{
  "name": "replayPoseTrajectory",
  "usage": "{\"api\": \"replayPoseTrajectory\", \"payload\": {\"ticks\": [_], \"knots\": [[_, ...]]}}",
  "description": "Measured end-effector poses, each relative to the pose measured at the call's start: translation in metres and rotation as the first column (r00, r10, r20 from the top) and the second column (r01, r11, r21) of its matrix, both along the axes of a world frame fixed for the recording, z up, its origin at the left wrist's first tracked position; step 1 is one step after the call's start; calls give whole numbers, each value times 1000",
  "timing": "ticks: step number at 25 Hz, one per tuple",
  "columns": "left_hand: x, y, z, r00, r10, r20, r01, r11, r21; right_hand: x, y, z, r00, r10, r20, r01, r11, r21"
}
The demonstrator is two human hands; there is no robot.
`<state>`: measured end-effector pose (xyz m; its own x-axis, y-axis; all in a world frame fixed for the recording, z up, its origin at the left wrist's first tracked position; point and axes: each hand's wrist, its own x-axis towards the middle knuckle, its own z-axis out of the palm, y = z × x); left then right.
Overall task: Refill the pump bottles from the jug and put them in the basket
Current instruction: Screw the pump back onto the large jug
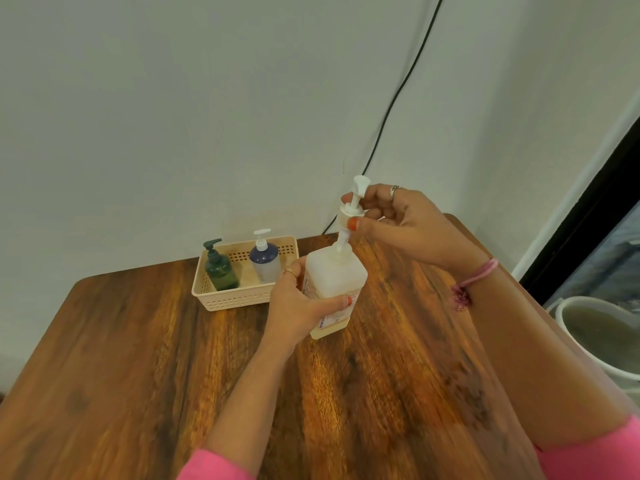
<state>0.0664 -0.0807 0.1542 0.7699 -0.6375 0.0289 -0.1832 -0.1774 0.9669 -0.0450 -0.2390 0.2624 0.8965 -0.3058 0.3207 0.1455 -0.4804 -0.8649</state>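
Three pump bottles (334, 282), one basket (239, 299), one bucket (595, 327).

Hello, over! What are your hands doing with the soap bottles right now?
Left hand grips square bottle on table. Right hand holds its white pump, lifted above the neck. Green bottle and blue bottle already in basket. Nothing blocking.

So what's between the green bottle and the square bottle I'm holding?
In the head view, the blue bottle stands between the green bottle and the square bottle, inside the basket; the left hand grips the square bottle.
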Motion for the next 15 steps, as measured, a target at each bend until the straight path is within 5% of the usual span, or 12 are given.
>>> {"api": "replayPoseTrajectory", "payload": {"ticks": [5,15], "knots": [[0,0,7,1000,-4,-20,3,1000,-29,3,-1,-5,997,-21,-72,11,990,-140],[0,3,16,1000,-2,-28,0,998,-68,10,10,-17,997,-79,-20,78,995,-59]]}}
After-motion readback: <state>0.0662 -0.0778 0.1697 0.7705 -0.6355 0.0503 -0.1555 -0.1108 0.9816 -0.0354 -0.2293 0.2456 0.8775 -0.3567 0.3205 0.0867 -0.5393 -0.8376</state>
